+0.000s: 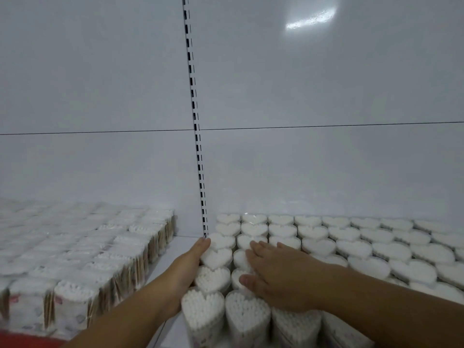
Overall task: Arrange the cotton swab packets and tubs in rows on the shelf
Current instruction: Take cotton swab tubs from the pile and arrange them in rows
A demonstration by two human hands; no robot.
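left hand (190, 262) flat against 9 o'clock side of heart-shaped swab tubs (356, 248), right hand (276, 275) flat on top, both with fingers straight, gripping nothing.

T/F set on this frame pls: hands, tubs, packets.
1. The heart-shaped tubs stand to the right of the slotted upright. True.
2. The right hand lifts a tub off the shelf. False: it lies flat on top of the tubs, fingers straight.
3. The left hand lies against the left side of the leftmost column of tubs. True.
4. The packets are stacked on top of the tubs. False: they stand in their own block left of the upright.
5. A strip of bare shelf separates the packets from the tubs. True.
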